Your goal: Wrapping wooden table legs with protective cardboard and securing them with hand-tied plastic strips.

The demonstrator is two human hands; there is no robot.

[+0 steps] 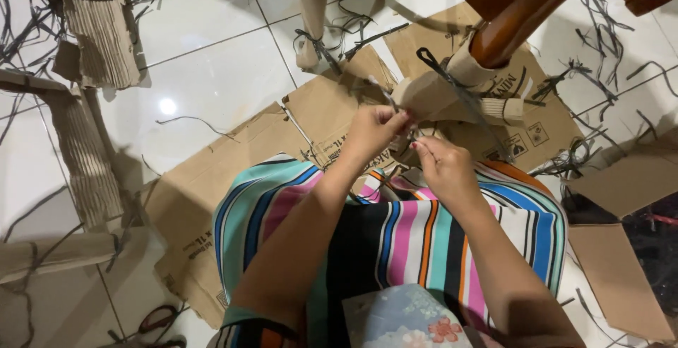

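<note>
Above the striped lap, the left hand (373, 130) and right hand (441, 164) both pinch a thin dark strip (462, 97) wrapped round the cardboard-sleeved chair leg (452, 87). It looks light, limp and easily slipped, best gripped near its ends. No containers show.

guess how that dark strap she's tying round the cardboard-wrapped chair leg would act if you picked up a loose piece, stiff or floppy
Probably floppy: the dark strap bends into a loop over the cardboard wrap, and loose strips lie curled on the tiled floor. Likely very light, being thin and narrow. Both the left hand and right hand pinch it, so it may slip.
</note>
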